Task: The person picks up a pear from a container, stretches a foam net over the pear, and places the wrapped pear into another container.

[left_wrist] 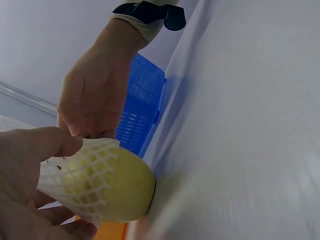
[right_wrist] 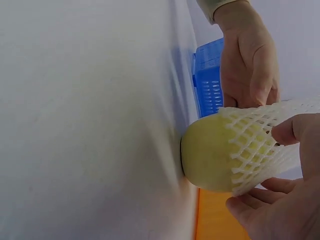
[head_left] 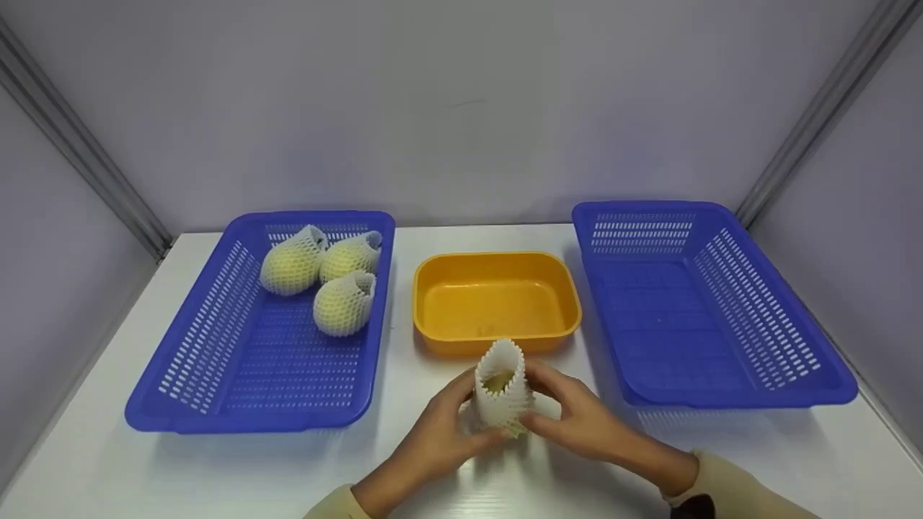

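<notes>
A white foam net (head_left: 502, 411) stands upright on the table in front of the orange tub, its open end upward. In the left wrist view a pale yellow round fruit (left_wrist: 134, 187) sits on the table, its upper half inside the net and its lower half bare. My left hand (head_left: 441, 436) grips the net from the left, thumb and fingers around its side. My right hand (head_left: 580, 422) holds it from the right between thumb and fingers. Through the net's opening in the head view, the top of the fruit shows dimly.
A blue basket (head_left: 162, 404) on the left holds several netted yellow fruits (head_left: 292, 268). An orange tub (head_left: 497, 339) stands just behind my hands. Another blue basket (head_left: 728, 396) is at the right. Pale walls (head_left: 461, 108) bound the white table (head_left: 238, 476) at the back and sides.
</notes>
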### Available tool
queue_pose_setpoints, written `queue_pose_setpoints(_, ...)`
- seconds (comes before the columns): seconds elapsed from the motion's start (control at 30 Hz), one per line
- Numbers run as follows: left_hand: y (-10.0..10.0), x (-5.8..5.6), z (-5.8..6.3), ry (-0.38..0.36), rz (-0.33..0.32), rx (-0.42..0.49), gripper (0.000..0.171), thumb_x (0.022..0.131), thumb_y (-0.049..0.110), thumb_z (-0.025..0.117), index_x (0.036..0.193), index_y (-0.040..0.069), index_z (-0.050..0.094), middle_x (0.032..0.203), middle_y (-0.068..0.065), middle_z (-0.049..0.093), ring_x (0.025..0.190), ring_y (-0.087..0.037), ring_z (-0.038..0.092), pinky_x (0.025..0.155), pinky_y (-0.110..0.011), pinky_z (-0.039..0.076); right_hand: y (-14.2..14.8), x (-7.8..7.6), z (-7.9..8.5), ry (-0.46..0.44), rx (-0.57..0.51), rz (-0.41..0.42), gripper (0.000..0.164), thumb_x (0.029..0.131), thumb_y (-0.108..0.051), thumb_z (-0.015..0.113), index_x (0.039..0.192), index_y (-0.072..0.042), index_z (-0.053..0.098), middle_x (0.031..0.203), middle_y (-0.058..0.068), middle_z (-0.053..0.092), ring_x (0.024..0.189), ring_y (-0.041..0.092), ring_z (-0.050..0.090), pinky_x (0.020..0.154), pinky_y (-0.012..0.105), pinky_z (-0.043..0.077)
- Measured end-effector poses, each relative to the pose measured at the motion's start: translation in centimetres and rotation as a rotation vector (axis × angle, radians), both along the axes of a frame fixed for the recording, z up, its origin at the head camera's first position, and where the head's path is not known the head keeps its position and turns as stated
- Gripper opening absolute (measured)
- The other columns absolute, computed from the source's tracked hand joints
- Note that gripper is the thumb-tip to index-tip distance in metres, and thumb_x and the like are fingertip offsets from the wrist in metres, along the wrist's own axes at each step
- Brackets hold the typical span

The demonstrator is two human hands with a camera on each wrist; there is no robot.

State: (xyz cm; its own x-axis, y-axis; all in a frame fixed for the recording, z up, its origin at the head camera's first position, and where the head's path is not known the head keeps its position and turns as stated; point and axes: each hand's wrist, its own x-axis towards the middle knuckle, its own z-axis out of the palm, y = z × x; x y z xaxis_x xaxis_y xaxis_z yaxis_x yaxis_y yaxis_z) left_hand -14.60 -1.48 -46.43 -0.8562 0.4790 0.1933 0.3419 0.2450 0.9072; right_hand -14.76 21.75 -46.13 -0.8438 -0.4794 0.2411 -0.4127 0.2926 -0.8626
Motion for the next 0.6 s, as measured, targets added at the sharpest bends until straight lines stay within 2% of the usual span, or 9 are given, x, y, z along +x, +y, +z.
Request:
queue_pose_setpoints(0.07,0.2,-0.2,-0.1,0.015,0.013,-0.011,0.068,0.086,0.023,0.084,0.145,0.007,0.053,0.144,-0.008,0.057,0.135,-0.027,0.051,0.113,-0.051,0.041,0.1,-0.1,-0.1,-0.005,0.01,0.014,0.058,0.094,-0.01,0.073,0.145,0.003,0.048,0.142,0.016,0.058,0.131,0.03,0.054,0.113,0.049,0.041)
queue_pose_setpoints(0.13,0.3,-0.3,-0.2,0.025,0.025,-0.015,0.066,0.086,0.023,0.083,0.143,0.005,0.055,0.142,-0.01,0.059,0.133,-0.027,0.053,0.112,-0.049,0.043,0.1,-0.2,-0.2,-0.005,0.02,0.022,0.059,0.095,-0.015,0.074,0.145,0.004,0.049,0.142,0.016,0.058,0.131,0.03,0.054,0.113,0.047,0.041)
queue_pose_setpoints(0.27,0.3,-0.5,-0.4,0.03,0.016,-0.03,0.069,0.084,0.018,0.084,0.143,0.003,0.054,0.139,-0.01,0.06,0.131,-0.027,0.055,0.111,-0.045,0.045,0.3,-0.3,-0.4,-0.018,0.039,0.04,0.061,0.094,-0.016,0.075,0.146,0.003,0.048,0.144,0.016,0.057,0.133,0.03,0.052,0.113,0.046,0.042)
queue_pose_setpoints(0.43,0.2,-0.7,-0.6,0.012,-0.02,-0.068,0.074,0.081,0.004,0.085,0.146,0.001,0.05,0.14,-0.012,0.058,0.131,-0.028,0.055,0.11,-0.039,0.046,0.6,-0.5,-0.6,-0.007,0.081,0.084,0.072,0.09,-0.016,0.078,0.15,0.003,0.043,0.15,0.017,0.051,0.137,0.03,0.048,0.113,0.045,0.041)
queue_pose_setpoints(0.6,0.2,-1.2,-0.6,0.0,-0.036,-0.129,0.083,0.077,0.001,0.088,0.148,0.001,0.046,0.141,-0.014,0.058,0.131,-0.029,0.055,0.109,-0.04,0.046,0.8,-0.8,-0.4,-0.006,0.155,0.085,0.077,0.086,-0.016,0.081,0.151,-0.001,0.042,0.152,0.014,0.05,0.138,0.033,0.048,0.114,0.05,0.039)
